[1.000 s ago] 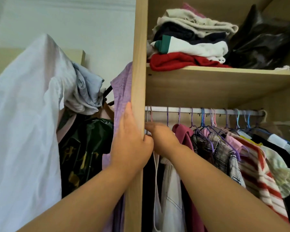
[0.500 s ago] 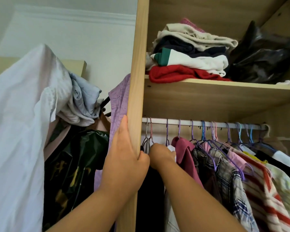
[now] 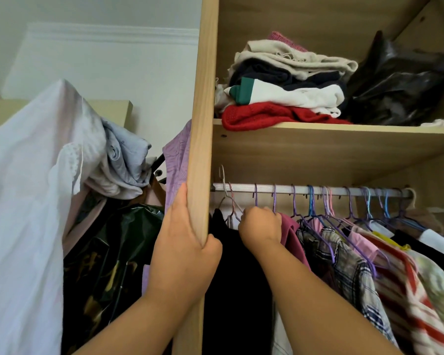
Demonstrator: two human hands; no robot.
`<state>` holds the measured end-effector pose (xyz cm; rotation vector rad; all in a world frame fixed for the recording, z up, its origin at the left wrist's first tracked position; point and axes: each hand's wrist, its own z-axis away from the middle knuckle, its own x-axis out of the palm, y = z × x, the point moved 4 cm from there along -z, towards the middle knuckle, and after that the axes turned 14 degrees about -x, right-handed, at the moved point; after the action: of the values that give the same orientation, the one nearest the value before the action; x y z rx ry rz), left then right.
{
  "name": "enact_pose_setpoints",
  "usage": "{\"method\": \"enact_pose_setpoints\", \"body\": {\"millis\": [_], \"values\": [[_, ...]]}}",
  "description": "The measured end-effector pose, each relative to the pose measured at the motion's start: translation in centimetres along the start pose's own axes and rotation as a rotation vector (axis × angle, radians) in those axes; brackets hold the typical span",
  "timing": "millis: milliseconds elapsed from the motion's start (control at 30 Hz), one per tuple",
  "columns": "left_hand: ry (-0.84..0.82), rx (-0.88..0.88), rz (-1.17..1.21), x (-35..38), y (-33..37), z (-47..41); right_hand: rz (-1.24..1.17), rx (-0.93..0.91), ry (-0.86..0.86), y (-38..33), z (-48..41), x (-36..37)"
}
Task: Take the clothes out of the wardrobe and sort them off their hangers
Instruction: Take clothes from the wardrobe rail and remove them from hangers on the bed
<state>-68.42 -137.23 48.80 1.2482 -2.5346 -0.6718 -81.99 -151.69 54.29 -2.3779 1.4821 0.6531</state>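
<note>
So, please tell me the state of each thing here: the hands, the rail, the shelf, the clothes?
Left hand: grip on the wardrobe panel.
Right hand: closed around hangers at the rail's left end.
Rail: full of hung clothes.
Shelf: holds folded clothes and a black bag.
</note>
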Motion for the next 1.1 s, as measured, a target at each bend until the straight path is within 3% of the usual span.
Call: {"method": "enact_pose_setpoints", "body": {"millis": [167,467,533,633,767,967,1100], "values": [[-0.001,0.005,-0.018,0.0,-0.1,-0.1,-0.026,-0.070,0.066,1.5,0.7,-3.0],[-0.030,-0.081,-0.104,-0.4,0.8,0.3,0.059,-0.107,0.217,5.8,9.9,-12.0],[-0.013,-0.112,-0.200,-0.6,1.4,0.7,0.075,-0.104,0.230,6.7,12.6,-14.2],[0.053,0.045,-0.531,0.0,3.1,2.7,0.106,-0.109,0.263,8.3,16.6,-17.1],[-0.143,0.235,-0.514,3.7,5.3,7.7,0.102,-0.100,0.284,10.7,22.1,-20.3],[-0.460,0.052,-0.316,8.6,5.4,13.0,0.109,-0.092,0.172,13.7,30.3,-24.3],[-0.656,0.058,-0.160,11.1,5.9,16.3,0.107,-0.022,0.107,15.4,35.2,-27.2]]}}
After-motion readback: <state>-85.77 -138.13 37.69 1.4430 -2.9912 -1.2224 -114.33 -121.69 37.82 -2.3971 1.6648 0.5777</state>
